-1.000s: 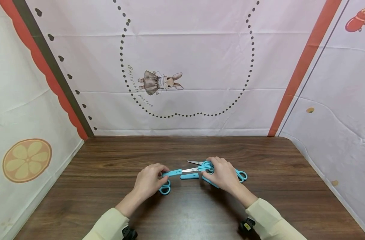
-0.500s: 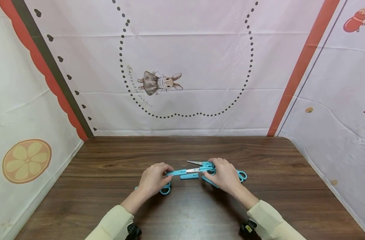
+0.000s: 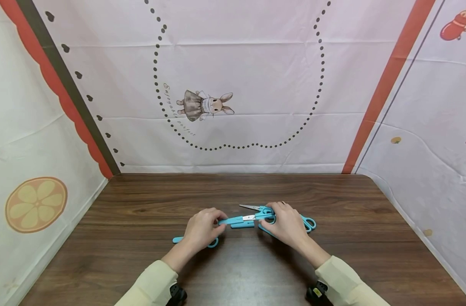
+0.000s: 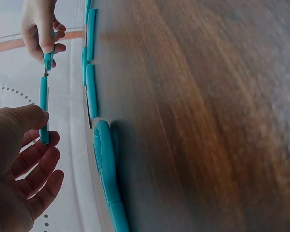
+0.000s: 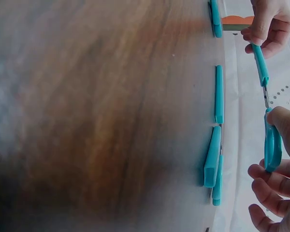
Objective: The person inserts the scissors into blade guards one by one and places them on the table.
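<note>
Between finger and thumb my left hand [image 3: 202, 229] pinches the closed end of a turquoise blade cover [image 4: 43, 96]. The cover encloses most of the blades of a pair of scissors [image 5: 273, 145], with a short strip of metal showing between cover and handles. My right hand [image 3: 287, 225] grips those scissors by the finger loops. Both wrist views show the pair held above the table. Behind it lies a second pair of scissors [image 3: 250, 207] with bare blades, and just below it in the head view is a loose blade cover [image 3: 242, 225].
Under my left hand rests a covered pair of scissors [image 3: 177, 240], partly hidden by the hand. Another covered pair of scissors [image 3: 309, 223] lies beneath my right hand. The brown wooden table [image 3: 233, 272] meets a printed cloth [image 3: 256, 85] at the back and sides.
My left hand has moved right, pushing the cover further over the blades, so less metal shows. The right hand has stayed nearly still on the scissors.
</note>
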`<state>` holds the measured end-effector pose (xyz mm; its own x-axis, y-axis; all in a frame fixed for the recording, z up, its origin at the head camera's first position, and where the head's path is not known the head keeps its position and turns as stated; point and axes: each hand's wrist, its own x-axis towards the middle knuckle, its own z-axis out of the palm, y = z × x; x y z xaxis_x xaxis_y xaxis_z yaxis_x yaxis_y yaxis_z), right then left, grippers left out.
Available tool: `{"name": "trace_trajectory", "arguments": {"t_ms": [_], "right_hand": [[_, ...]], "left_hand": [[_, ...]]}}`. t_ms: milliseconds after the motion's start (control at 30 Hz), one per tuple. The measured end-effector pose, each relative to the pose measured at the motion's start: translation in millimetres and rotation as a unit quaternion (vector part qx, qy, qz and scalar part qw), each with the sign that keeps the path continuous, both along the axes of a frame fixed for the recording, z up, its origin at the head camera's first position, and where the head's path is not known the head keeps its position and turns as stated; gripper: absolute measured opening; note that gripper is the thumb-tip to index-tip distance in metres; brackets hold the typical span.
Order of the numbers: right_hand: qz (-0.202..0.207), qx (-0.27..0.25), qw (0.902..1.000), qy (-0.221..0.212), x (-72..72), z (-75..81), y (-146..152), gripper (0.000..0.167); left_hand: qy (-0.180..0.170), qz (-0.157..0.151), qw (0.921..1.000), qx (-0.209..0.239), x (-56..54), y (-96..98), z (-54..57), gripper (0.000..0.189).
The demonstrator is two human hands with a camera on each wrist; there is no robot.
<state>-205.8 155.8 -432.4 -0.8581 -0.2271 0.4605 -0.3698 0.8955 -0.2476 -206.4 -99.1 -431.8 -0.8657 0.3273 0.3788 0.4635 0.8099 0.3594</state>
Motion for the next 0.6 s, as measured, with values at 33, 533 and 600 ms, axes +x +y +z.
{"name": "trace_trajectory", "arguments": {"t_ms": [33, 533, 600], "right_hand": [[0.001, -0.001, 1.0000, -0.002, 0.1, -0.3, -0.2, 0.042], [0.007, -0.002, 0.9998, 0.020, 0.6, -1.8, -3.7, 0.044], [0.008, 0.001, 0.9997, 0.023, 0.8, -2.2, -4.0, 0.044]], "left_hand": [[0.000, -0.001, 1.0000, -0.001, -0.1, 0.4, -0.1, 0.010], [-0.002, -0.007, 1.0000, -0.002, 0.7, 5.6, 5.0, 0.010], [-0.004, -0.008, 1.0000, -0.002, 1.0, 6.7, 5.4, 0.009]]}}
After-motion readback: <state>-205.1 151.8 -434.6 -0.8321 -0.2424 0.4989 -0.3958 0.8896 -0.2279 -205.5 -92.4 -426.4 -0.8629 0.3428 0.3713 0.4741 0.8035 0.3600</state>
